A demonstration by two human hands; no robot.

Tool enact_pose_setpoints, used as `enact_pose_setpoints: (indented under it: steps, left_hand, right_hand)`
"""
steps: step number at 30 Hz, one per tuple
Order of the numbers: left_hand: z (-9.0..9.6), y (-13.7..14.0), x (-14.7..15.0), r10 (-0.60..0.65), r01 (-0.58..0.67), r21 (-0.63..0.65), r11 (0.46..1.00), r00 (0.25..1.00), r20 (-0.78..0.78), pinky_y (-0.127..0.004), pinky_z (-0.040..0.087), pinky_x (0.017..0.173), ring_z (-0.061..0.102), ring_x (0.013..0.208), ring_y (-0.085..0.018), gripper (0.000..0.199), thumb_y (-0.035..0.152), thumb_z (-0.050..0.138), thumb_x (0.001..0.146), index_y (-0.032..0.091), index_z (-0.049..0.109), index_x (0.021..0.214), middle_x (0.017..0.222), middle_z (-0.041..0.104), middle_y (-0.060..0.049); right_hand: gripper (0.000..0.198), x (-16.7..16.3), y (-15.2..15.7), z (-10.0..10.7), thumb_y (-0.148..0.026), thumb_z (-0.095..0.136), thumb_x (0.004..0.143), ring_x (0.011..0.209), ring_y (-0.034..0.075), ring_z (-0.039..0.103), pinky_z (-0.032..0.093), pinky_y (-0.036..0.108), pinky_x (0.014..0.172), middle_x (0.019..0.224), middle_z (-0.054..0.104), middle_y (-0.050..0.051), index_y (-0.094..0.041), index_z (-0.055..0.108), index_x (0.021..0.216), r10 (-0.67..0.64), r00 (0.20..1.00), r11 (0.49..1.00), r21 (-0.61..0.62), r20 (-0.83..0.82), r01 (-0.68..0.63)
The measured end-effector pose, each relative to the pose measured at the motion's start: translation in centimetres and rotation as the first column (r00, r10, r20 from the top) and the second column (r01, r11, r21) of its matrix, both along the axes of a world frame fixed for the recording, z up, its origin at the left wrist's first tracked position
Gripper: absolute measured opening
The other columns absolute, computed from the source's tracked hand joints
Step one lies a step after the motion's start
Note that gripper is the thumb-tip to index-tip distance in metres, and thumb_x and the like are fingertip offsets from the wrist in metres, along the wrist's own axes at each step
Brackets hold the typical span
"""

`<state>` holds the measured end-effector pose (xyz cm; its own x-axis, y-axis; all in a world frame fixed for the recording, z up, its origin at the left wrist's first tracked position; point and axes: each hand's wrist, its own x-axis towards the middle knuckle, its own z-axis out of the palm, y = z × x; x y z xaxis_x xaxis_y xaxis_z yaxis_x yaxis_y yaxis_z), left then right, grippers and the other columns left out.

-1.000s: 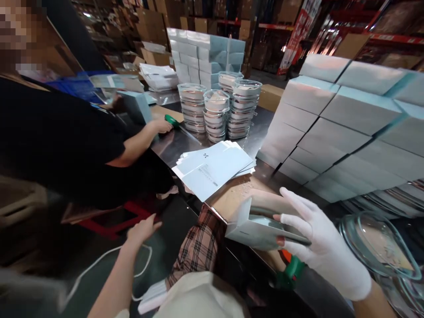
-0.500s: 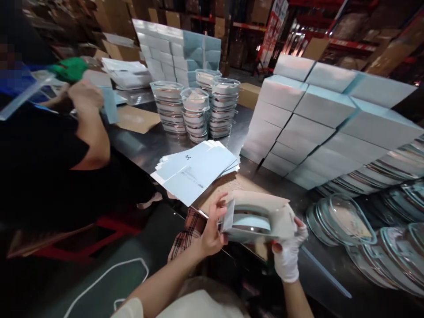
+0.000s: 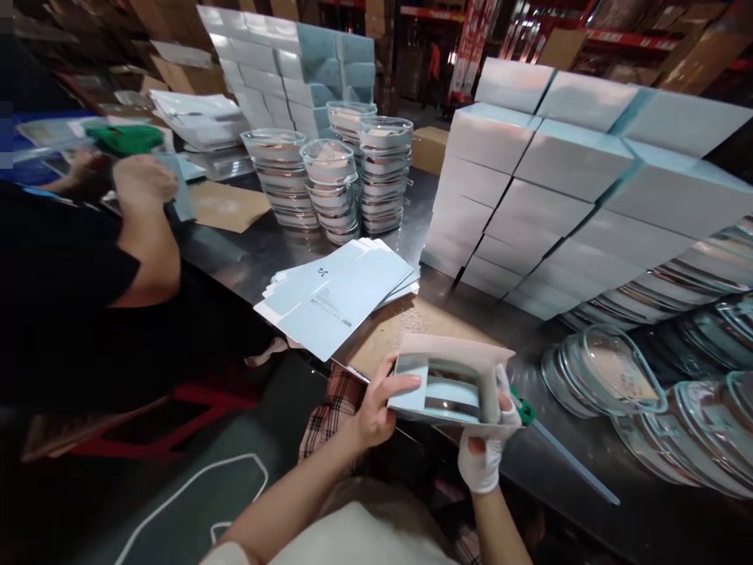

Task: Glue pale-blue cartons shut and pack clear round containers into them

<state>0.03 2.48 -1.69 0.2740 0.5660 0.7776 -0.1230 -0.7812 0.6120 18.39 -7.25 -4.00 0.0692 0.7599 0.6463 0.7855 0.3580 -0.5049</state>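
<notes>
Both my hands hold a pale cardboard box (image 3: 456,350), its near side open and its long flap raised at the back. Inside lies a glass container (image 3: 452,399) wrapped in a light band. My left hand (image 3: 376,408) is bare and grips the box's left end, fingers lying over a folded-in end flap. In a white glove with bare fingertips, my right hand (image 3: 483,455) grips the right end; part of its fingers is hidden. Just beyond it rests a green glue gun (image 3: 523,410) with a long translucent glue stick (image 3: 580,463), partly covered by the box and hand.
Flat printed cartons (image 3: 347,290) lie fanned ahead of me. Behind them stand stacked glass containers (image 3: 332,196). Closed boxes (image 3: 547,173) are piled on the right, beside more glass containers (image 3: 617,369). At left, a co-worker's hand (image 3: 144,180) is near another green glue gun (image 3: 126,140).
My right hand has shifted left along the box, showing the green glue gun behind it. My left fingers have moved onto the end flap, now folded inward. The box's opening faces me more.
</notes>
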Motion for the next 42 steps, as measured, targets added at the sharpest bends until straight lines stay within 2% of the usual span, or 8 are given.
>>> enact_pose_setpoints:
  steps: [6,11,17,22,24,32,39,42]
  left_hand:
    - [2.0,-2.4,0.3,0.068,-0.042,-0.256,0.966,0.993,0.094,-0.042,0.059,0.087,0.071,0.106,-0.028,0.051,0.069,0.06,0.095,0.024,0.066,0.119,0.111,0.071,-0.011]
    - [2.4,-2.3,0.2,0.07,-0.039,-0.239,0.97,0.99,0.124,-0.042,0.057,0.096,0.07,0.11,-0.026,0.036,0.054,0.067,0.098,0.029,0.067,0.123,0.118,0.073,-0.009]
    - [3.3,1.0,-2.4,-0.089,0.09,0.004,0.996,0.991,-0.101,-0.039,0.06,0.094,0.072,0.106,-0.029,0.071,0.082,0.072,0.073,0.021,0.084,0.107,0.119,0.068,-0.016]
    - [3.0,0.7,-2.3,-0.076,0.08,0.01,0.997,0.976,-0.203,-0.042,0.059,0.099,0.067,0.122,-0.032,0.051,0.06,0.08,0.084,0.021,0.075,0.118,0.119,0.066,-0.015]
    - [2.7,0.5,-1.6,-0.06,0.066,0.033,0.997,0.986,-0.156,-0.043,0.058,0.098,0.067,0.12,-0.031,0.041,0.05,0.078,0.09,0.022,0.072,0.119,0.11,0.067,-0.012]
    - [4.6,-1.0,-2.1,0.177,-0.168,-0.129,0.977,0.982,0.06,-0.039,0.054,0.095,0.065,0.116,-0.029,0.036,0.051,0.08,0.086,0.022,0.073,0.107,0.114,0.069,-0.009]
    - [4.9,-3.8,-1.6,-0.053,-0.015,-0.809,0.587,0.997,-0.057,-0.03,0.053,0.071,0.064,0.077,-0.02,0.055,0.063,0.081,0.079,0.019,0.07,0.111,0.093,0.069,-0.005]
    - [4.7,-4.1,-0.1,-0.069,-0.026,-0.754,0.656,0.993,-0.094,-0.033,0.053,0.085,0.066,0.095,-0.024,0.05,0.059,0.082,0.079,0.02,0.072,0.11,0.105,0.069,-0.008]
  right_hand:
    - [0.036,-1.4,-0.2,5.0,-0.054,0.06,0.097,0.127,0.037,0.061,0.049,0.056,0.107,0.138,0.06,0.016,-0.023,0.061,0.115,-0.198,0.764,0.966,0.012,-0.614,0.26]
    - [0.063,-3.2,1.2,9.6,-0.027,0.08,0.075,0.115,0.021,0.065,0.052,0.037,0.099,0.132,0.059,0.006,-0.03,0.043,0.126,-0.184,0.446,0.966,-0.078,-0.876,0.246]
    - [0.056,0.8,-1.8,8.4,-0.059,0.064,0.087,0.122,0.028,0.066,0.05,0.043,0.106,0.136,0.066,0.013,-0.025,0.055,0.132,-0.353,0.563,0.935,-0.31,-0.747,0.173]
    - [0.063,5.2,-5.6,6.3,-0.076,0.047,0.08,0.114,0.045,0.067,0.046,0.06,0.101,0.12,0.074,0.017,-0.025,0.069,0.108,-0.803,0.593,0.407,-0.779,-0.055,0.478]
    - [0.064,5.7,-5.4,5.7,-0.073,0.06,0.072,0.116,0.048,0.066,0.045,0.062,0.101,0.121,0.074,0.018,-0.024,0.069,0.112,-0.807,0.59,0.303,-0.864,-0.007,0.403]
    - [0.047,7.1,-3.8,3.2,-0.06,0.07,0.054,0.07,0.029,0.069,0.058,0.04,0.066,0.07,0.07,0.007,-0.02,0.065,0.08,-0.779,0.423,0.559,-0.818,-0.463,0.134]
    - [0.058,4.7,-5.4,5.8,-0.055,0.087,0.052,0.056,0.015,0.061,0.053,0.027,0.053,0.07,0.067,-0.004,-0.024,0.054,0.09,-0.61,0.262,0.783,-0.517,-0.748,0.347]
    - [0.045,3.5,-6.4,6.9,-0.049,0.088,0.061,0.054,0.016,0.061,0.053,0.029,0.053,0.071,0.07,0.0,-0.022,0.063,0.086,-0.477,0.298,0.875,-0.418,-0.827,0.243]
